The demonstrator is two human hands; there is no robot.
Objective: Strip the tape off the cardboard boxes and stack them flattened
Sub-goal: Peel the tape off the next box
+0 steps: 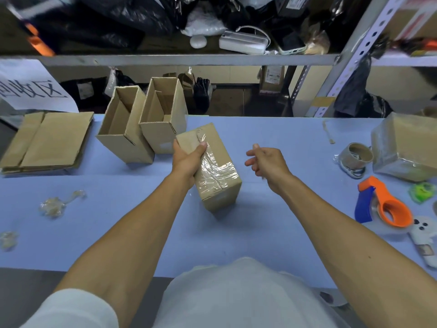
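Observation:
My left hand [186, 159] grips the far end of a small sealed cardboard box [216, 183], tilted above the blue table [272, 221]. Clear tape [216, 170] wraps its top and near end. To the right of the box, my right hand [266, 163] hovers with loosely curled fingers, holding nothing and not touching the box. Two open, empty boxes [125, 129] [163, 114] stand upright behind my left hand. A stack of flattened cardboard [49, 140] lies at the far left. Another taped box [406, 147] sits at the far right.
Wads of stripped tape [53, 205] [8, 240] lie at the left. At the right are a spent tape core [356, 156], an orange and blue tape dispenser [384, 204], a green item [422, 191] and a white device [423, 235]. A cluttered metal shelf [189, 59] runs behind the table.

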